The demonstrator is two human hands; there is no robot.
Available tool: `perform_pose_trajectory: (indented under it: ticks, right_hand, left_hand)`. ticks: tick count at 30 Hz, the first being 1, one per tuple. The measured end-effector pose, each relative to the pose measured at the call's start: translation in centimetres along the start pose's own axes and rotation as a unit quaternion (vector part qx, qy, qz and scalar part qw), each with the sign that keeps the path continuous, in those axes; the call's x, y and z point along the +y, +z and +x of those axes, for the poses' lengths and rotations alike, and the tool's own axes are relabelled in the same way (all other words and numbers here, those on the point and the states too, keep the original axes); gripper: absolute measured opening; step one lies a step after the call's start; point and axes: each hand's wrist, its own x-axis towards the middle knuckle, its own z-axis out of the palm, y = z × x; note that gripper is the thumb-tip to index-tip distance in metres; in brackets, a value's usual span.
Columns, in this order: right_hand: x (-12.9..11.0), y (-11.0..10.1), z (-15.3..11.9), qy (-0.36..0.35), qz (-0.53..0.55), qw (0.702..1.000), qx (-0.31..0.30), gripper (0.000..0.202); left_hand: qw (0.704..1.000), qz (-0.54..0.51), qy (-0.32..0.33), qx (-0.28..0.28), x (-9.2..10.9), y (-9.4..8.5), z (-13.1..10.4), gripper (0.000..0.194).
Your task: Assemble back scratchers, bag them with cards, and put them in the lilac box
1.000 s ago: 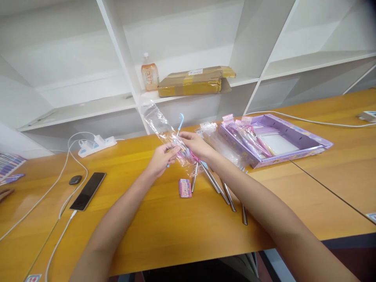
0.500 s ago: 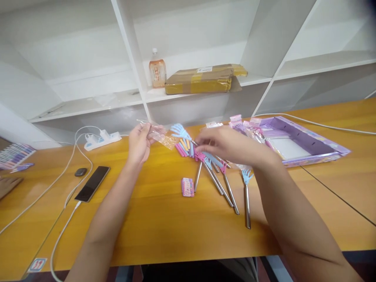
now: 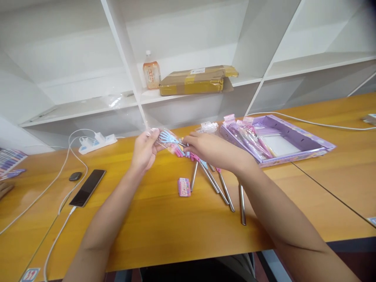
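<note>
My left hand (image 3: pixel 144 152) pinches a clear plastic bag (image 3: pixel 171 147) at its upper left edge. My right hand (image 3: pixel 202 147) is closed on the metal rod of a back scratcher whose light blue hand-shaped head (image 3: pixel 168 137) lies at the bag, apparently inside its mouth. Below my right hand, several more back scratchers (image 3: pixel 225 190) with pink or blue heads and metal rods lie on the table. Pink, blue and yellow grip pieces (image 3: pixel 178 152) are partly hidden behind the bag. A small stack of pink printed cards (image 3: pixel 184 187) lies nearer me.
A purple box (image 3: pixel 296 158) at the right holds bagged back scratchers (image 3: pixel 252 137). Leftward lie a phone (image 3: pixel 88 188) on a cable, a small black object (image 3: pixel 75 176) and a power strip (image 3: pixel 98 143). A bottle (image 3: pixel 152 73) and carton (image 3: pixel 192 83) occupy the shelf. Another person's hand (image 3: pixel 5 188) shows.
My right hand has moved left, bringing the back scratcher's blue head to the plastic bag. My left hand keeps its hold on the bag. The view has shifted slightly.
</note>
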Motion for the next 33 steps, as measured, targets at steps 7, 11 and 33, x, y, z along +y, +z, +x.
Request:
perform_pose_trajectory:
  ticks: [7,11,33]
  right_hand:
    - [0.6,0.0,0.4,0.019,0.153,0.988,0.016,0.026]
    - [2.2,-1.5,-0.4,0.022,0.180,0.980,-0.081,0.011]
    - [1.2,0.2,0.6,-0.009,0.135,0.985,0.109,0.036]
  left_hand:
    - [0.999,-0.019,0.035,0.011,-1.1,0.6,-0.1,0.050]
    - [0.995,-0.034,0.073,0.055,-0.3,-1.1,1.1,0.038]
    - [0.998,0.005,-0.035,-0.042,-2.0,0.6,-0.5,0.050]
